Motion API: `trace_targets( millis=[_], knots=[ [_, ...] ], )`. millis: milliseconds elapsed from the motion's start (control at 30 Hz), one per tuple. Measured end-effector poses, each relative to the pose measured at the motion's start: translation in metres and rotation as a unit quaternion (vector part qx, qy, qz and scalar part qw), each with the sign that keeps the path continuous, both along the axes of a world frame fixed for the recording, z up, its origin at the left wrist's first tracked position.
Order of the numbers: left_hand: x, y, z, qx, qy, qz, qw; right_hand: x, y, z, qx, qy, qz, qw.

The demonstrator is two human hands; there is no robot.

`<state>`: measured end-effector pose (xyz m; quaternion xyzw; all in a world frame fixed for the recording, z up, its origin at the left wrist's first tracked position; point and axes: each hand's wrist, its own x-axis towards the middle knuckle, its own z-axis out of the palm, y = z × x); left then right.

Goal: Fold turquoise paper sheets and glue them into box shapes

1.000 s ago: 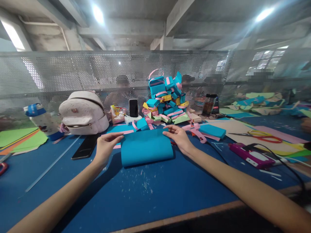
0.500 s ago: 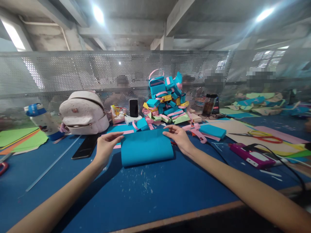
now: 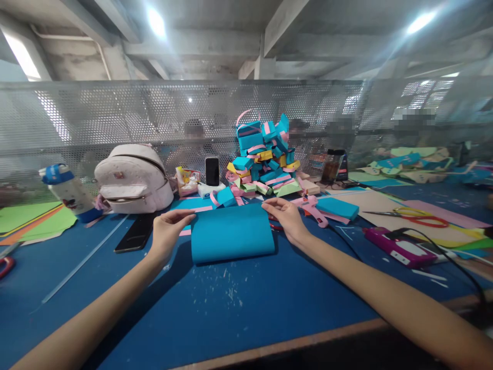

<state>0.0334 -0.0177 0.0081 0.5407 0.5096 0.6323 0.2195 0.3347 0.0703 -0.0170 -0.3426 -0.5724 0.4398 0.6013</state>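
A sheet of blue paper [image 3: 233, 235] is bent over into a rounded curve above the blue tabletop [image 3: 231, 318]. My left hand [image 3: 169, 229] pinches its upper left corner between thumb and fingers. At the upper right corner, my right hand [image 3: 287, 218] is closed on the paper the same way. The sheet's near side is a smooth rounded bend, with no sharp crease visible. Just behind my right hand lies a pink glue gun [image 3: 314, 209], and a bit of a red-handled tool shows beside the sheet.
A pile of blue, pink and yellow folded paper pieces [image 3: 265, 159] stands behind the sheet. To the left are a black phone [image 3: 134, 234], a white backpack [image 3: 133, 180] and a bottle [image 3: 71, 192]. Scissors [image 3: 416, 216] and a purple device [image 3: 400, 246] with cables lie right.
My right hand's fingers have drawn closer together at the paper's corner and shifted slightly right. The paper's top edge has rounded a little; my left hand is nearly unmoved.
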Motion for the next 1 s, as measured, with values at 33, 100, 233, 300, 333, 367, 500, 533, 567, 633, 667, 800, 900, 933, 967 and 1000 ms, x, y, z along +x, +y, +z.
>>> trace_targets(
  millis=[33, 100, 233, 300, 333, 367, 500, 533, 567, 633, 667, 800, 900, 933, 967, 1000],
  knots=[
    [0.0005, -0.0003, 0.0002, 0.0, -0.002, 0.0, 1.0, -0.0001, -0.0009, 0.0008, 0.001, 0.0, -0.003, 1.0],
    [0.0014, -0.001, 0.0008, 0.0, -0.006, 0.0, 1.0, -0.0003, -0.0026, 0.0022, 0.001, 0.0, -0.009, 1.0],
    [0.0021, -0.0011, 0.0015, -0.002, -0.017, -0.002, 1.0, -0.0006, -0.0042, 0.0031, 0.004, -0.003, -0.013, 1.0],
    [0.0019, -0.0005, 0.0016, -0.003, -0.022, -0.003, 1.0, -0.0004, -0.0038, 0.0026, 0.005, -0.004, -0.012, 1.0],
    [0.0018, -0.0003, 0.0016, -0.004, -0.024, -0.003, 1.0, -0.0003, -0.0034, 0.0021, 0.006, -0.005, -0.012, 1.0],
    [0.0016, 0.0, 0.0015, -0.004, -0.026, -0.004, 1.0, -0.0001, -0.003, 0.0017, 0.007, -0.006, -0.012, 1.0],
    [0.0013, 0.0005, 0.0011, -0.004, -0.03, -0.003, 1.0, 0.0002, -0.002, 0.0003, 0.007, -0.007, -0.013, 1.0],
    [0.0013, 0.0006, 0.001, -0.003, -0.031, -0.003, 1.0, 0.0002, -0.002, 0.0003, 0.007, -0.007, -0.013, 1.0],
    [0.0013, 0.0005, 0.001, -0.003, -0.031, -0.003, 1.0, 0.0002, -0.0022, 0.0004, 0.006, -0.006, -0.013, 1.0],
    [0.0014, 0.0004, 0.0009, -0.002, -0.032, -0.003, 0.999, 0.0, -0.0029, 0.0011, 0.005, -0.006, -0.013, 1.0],
    [0.0015, 0.0003, 0.0009, -0.002, -0.032, -0.003, 0.999, 0.0, -0.0034, 0.0015, 0.004, -0.006, -0.013, 1.0],
    [0.0019, -0.0002, 0.0008, -0.002, -0.033, -0.007, 0.999, -0.0003, -0.0044, 0.0026, 0.002, -0.006, -0.017, 1.0],
    [0.0021, -0.0004, 0.0007, -0.002, -0.033, -0.008, 0.999, -0.0002, -0.0037, 0.0021, 0.001, -0.008, -0.017, 1.0],
    [0.0021, -0.0005, 0.0007, -0.002, -0.033, -0.008, 0.999, -0.0001, -0.0034, 0.0019, 0.001, -0.008, -0.017, 1.0],
    [0.0021, -0.0006, 0.0007, -0.002, -0.032, -0.008, 0.999, -0.0001, -0.0032, 0.0017, 0.001, -0.008, -0.018, 1.0],
    [0.002, -0.0007, 0.0007, -0.002, -0.032, -0.009, 0.999, -0.0001, -0.0031, 0.0016, 0.001, -0.009, -0.018, 1.0]
  ],
)
